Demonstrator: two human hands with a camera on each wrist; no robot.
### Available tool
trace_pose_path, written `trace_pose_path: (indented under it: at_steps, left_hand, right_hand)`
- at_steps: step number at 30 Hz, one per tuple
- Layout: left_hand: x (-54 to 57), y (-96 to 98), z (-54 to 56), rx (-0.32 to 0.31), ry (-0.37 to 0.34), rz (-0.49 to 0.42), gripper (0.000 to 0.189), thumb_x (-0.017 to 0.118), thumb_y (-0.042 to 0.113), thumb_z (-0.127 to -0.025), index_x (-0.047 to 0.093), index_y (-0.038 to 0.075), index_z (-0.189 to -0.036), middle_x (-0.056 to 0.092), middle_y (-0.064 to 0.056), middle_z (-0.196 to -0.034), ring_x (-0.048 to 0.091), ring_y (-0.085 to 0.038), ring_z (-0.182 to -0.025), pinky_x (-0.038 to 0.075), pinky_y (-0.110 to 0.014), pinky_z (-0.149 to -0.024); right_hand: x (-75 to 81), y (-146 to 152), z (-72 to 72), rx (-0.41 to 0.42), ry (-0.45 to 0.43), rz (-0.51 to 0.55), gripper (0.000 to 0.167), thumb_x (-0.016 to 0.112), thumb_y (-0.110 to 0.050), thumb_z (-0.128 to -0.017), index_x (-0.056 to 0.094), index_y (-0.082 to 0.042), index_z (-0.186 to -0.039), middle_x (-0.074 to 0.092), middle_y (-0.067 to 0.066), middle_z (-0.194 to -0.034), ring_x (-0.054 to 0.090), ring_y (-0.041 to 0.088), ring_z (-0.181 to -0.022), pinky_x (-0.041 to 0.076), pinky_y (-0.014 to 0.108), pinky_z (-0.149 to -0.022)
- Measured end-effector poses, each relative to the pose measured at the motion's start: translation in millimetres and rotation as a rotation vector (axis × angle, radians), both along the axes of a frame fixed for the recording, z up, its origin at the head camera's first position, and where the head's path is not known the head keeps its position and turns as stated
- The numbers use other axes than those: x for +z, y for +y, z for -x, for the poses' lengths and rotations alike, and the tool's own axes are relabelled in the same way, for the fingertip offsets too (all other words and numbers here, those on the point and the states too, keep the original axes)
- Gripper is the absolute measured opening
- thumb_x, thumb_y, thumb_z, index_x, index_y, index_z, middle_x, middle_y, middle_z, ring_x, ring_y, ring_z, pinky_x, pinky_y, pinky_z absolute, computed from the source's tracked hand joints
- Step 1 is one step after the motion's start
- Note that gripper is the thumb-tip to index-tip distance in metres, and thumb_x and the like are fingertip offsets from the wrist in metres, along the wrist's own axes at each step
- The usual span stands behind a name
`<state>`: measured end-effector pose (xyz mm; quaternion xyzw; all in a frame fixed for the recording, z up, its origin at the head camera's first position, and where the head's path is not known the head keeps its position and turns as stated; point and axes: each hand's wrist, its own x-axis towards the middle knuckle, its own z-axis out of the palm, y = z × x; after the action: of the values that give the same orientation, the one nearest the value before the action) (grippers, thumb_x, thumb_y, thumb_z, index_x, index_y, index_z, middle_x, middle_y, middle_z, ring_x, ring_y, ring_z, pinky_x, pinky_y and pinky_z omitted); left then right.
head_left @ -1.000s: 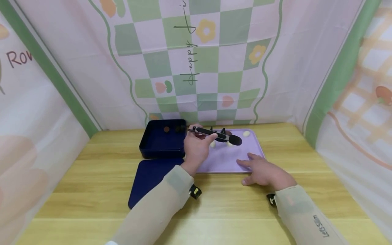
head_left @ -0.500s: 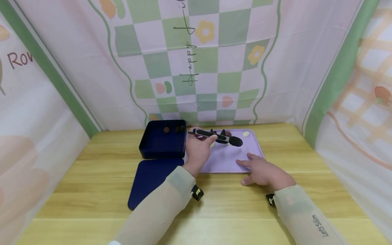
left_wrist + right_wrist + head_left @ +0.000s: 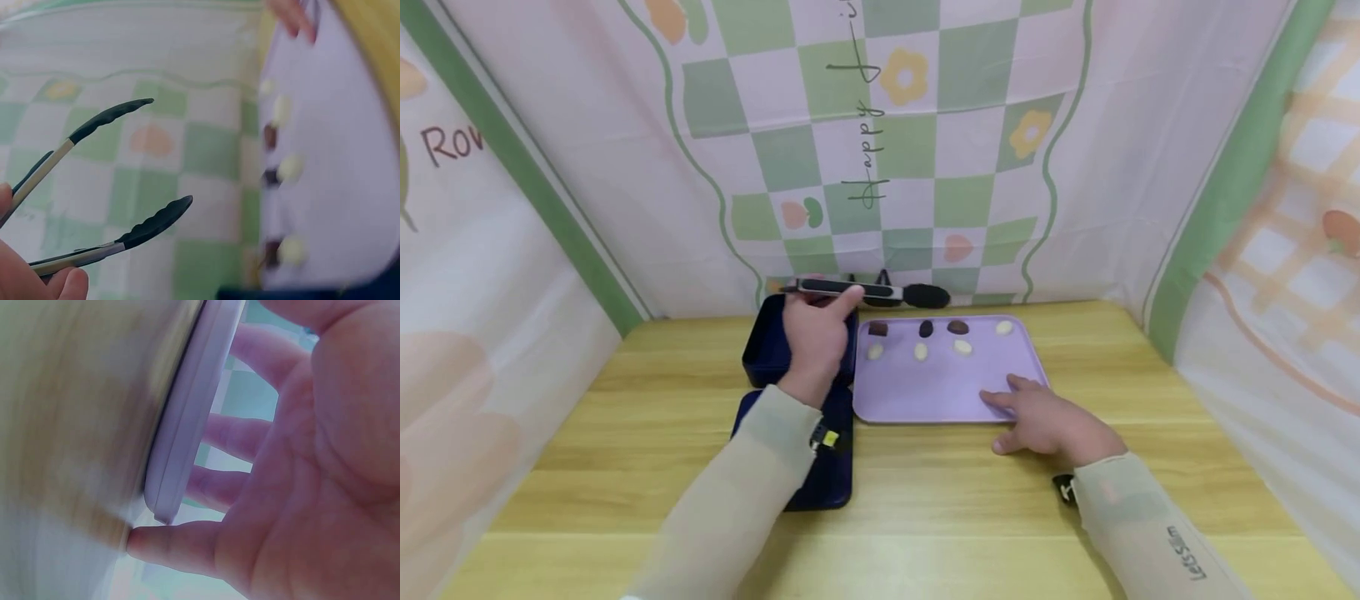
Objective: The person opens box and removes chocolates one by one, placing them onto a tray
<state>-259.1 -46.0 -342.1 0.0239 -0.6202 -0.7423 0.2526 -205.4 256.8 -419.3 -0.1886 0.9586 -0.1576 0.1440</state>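
Observation:
My left hand (image 3: 815,337) grips a pair of tongs (image 3: 880,292) above the dark blue box (image 3: 762,354). In the left wrist view the tongs' black wavy tips (image 3: 159,222) are spread apart, with nothing between them. On the lilac tray (image 3: 925,400) lie several small chocolate-like pieces: a dark brown block (image 3: 877,329), dark ovals, one being a brown oval (image 3: 958,327), and white ovals such as a white piece (image 3: 962,347). My right hand (image 3: 1045,421) rests at the tray's near right corner, fingers spread; the right wrist view shows them along the tray rim (image 3: 187,419). My left hand hides much of the box's inside.
A flat dark blue lid (image 3: 831,475) lies in front of the box, partly under my left forearm. The wooden table (image 3: 940,517) ends at a patterned cloth backdrop (image 3: 902,150), with cloth walls on both sides.
My left hand has moved left and upward with the tongs, from over the tray to over the box. The tray's pieces now show uncovered. My right hand stays in place.

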Motion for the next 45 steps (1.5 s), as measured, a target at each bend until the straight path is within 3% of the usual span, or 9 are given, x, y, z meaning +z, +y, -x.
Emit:
trace_pose_path:
  at_steps: [4, 7, 12, 16, 20, 29, 39, 45]
  left_hand:
    - [14.3, -37.7, 3.5, 0.08, 0.001, 0.027, 0.049, 0.091, 0.01, -0.073, 0.056, 0.008, -0.108, 0.062, -0.004, -0.091, 0.062, -0.018, -0.084, 0.053, -0.03, -0.072]
    - [18.6, -64.7, 6.4, 0.145, -0.07, 0.039, 0.048, 0.091, 0.017, -0.074, 0.054, 0.011, -0.104, 0.057, -0.001, -0.09, 0.055, -0.018, -0.08, 0.048, -0.029, -0.071]
    - [12.3, -102.1, 14.3, 0.22, -0.192, -0.04, 0.05, 0.089, 0.021, -0.078, 0.048, 0.012, -0.105, 0.052, -0.002, -0.095, 0.049, -0.018, -0.083, 0.042, -0.032, -0.075]
    - [1.3, -120.6, 21.0, 0.233, -0.237, -0.139, 0.053, 0.087, 0.019, -0.079, 0.05, 0.011, -0.116, 0.059, -0.004, -0.113, 0.057, -0.018, -0.102, 0.046, -0.029, -0.089]
    - [-9.0, -130.1, 25.5, 0.243, -0.268, -0.173, 0.058, 0.085, 0.017, -0.081, 0.05, 0.009, -0.127, 0.061, -0.005, -0.122, 0.058, -0.019, -0.113, 0.045, -0.028, -0.096]
    - [-27.7, -135.5, 30.8, 0.261, -0.275, -0.191, 0.06, 0.083, 0.009, -0.083, 0.048, 0.008, -0.132, 0.057, -0.007, -0.128, 0.056, -0.018, -0.117, 0.046, -0.026, -0.096]
    - [-39.8, -134.4, 44.1, 0.312, -0.266, -0.176, 0.062, 0.081, -0.001, -0.082, 0.047, 0.006, -0.134, 0.06, -0.008, -0.126, 0.058, -0.02, -0.115, 0.047, -0.026, -0.094]
    - [-44.8, -136.9, 47.1, 0.303, -0.25, -0.189, 0.067, 0.079, -0.004, -0.082, 0.044, 0.008, -0.137, 0.057, -0.008, -0.13, 0.056, -0.022, -0.12, 0.046, -0.026, -0.096]
  right_hand:
    - [1.5, 0, -1.2, 0.004, -0.001, 0.007, 0.078, 0.082, -0.039, -0.08, 0.052, -0.008, -0.145, 0.022, 0.041, -0.15, 0.021, 0.06, -0.136, 0.022, 0.069, -0.107]
    - [1.8, 0, -1.7, 0.006, 0.0, 0.005, 0.078, 0.082, -0.038, -0.081, 0.051, -0.008, -0.145, 0.022, 0.042, -0.15, 0.021, 0.061, -0.135, 0.022, 0.069, -0.106]
    - [1.3, 0, -0.7, 0.004, 0.003, 0.004, 0.078, 0.082, -0.037, -0.081, 0.051, -0.008, -0.146, 0.022, 0.042, -0.15, 0.021, 0.061, -0.135, 0.023, 0.069, -0.106]
    - [-0.3, 1, 0.4, 0.006, 0.008, 0.006, 0.079, 0.083, -0.039, -0.08, 0.052, -0.007, -0.145, 0.022, 0.042, -0.149, 0.021, 0.061, -0.135, 0.023, 0.069, -0.106]
    - [-1.4, 3, 0.7, 0.008, 0.013, 0.005, 0.079, 0.083, -0.039, -0.08, 0.052, -0.007, -0.145, 0.022, 0.042, -0.149, 0.021, 0.061, -0.135, 0.023, 0.069, -0.106]
    - [2.5, 2, -0.8, 0.012, 0.004, 0.014, 0.078, 0.082, -0.038, -0.081, 0.052, -0.008, -0.145, 0.022, 0.042, -0.149, 0.022, 0.061, -0.135, 0.023, 0.069, -0.106]
    - [0.3, 2, -0.6, 0.006, 0.008, 0.023, 0.078, 0.083, -0.037, -0.08, 0.052, -0.007, -0.145, 0.022, 0.042, -0.149, 0.022, 0.062, -0.134, 0.023, 0.07, -0.106]
    - [-1.4, 2, -0.5, 0.0, 0.007, 0.022, 0.078, 0.083, -0.038, -0.08, 0.052, -0.008, -0.145, 0.022, 0.042, -0.149, 0.023, 0.061, -0.134, 0.024, 0.069, -0.106]
